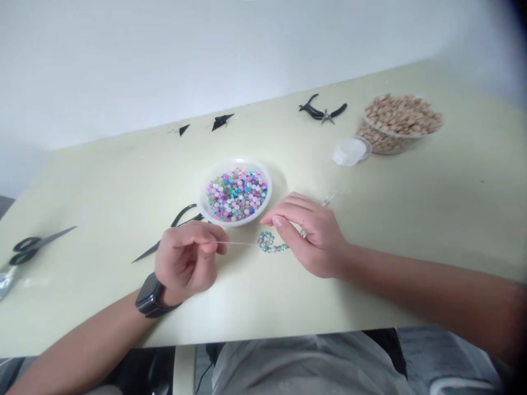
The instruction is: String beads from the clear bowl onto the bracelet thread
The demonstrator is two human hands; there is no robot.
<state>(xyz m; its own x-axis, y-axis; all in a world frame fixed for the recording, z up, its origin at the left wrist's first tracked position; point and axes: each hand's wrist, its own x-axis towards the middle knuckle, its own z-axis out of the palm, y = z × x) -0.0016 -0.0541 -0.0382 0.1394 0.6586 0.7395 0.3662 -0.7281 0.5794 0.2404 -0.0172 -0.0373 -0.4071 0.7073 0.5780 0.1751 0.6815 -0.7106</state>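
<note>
A white wall [164,66] stands behind a long pale green table [102,181], and a person sits at the near edge with both arms on it. Far back on the table is a clear tub [381,144] full of tan, pebbly bits. Just beside it lies a small white thing [349,151] that looks like a lid or a bit of soft plastic, but it is hard to tell. Black-handled pliers [323,111] and two small black scraps [221,122] sit near the far edge. Over on the left lies a pair of scissors [28,249], and a second black pair [146,251] lies partly under the left hand [185,263]. In the middle is a round white bowl [218,164], and it is full of shiny beads [236,195] in pink, blue, purple and green. Only a short string of beads [272,244] is made so far, and it lies curved on the table between the two hands. Most of the beads are in the bowl, and a long bare part of the thin thread [234,243] has no beads on it. The left hand's fingers [209,247] are pinched tight on that thread. A black watch [150,295] sits on that wrist. The right hand [308,236] is just over the string, with its fingers [288,211] close together and curled, but I cannot tell if they are gripping it.
</note>
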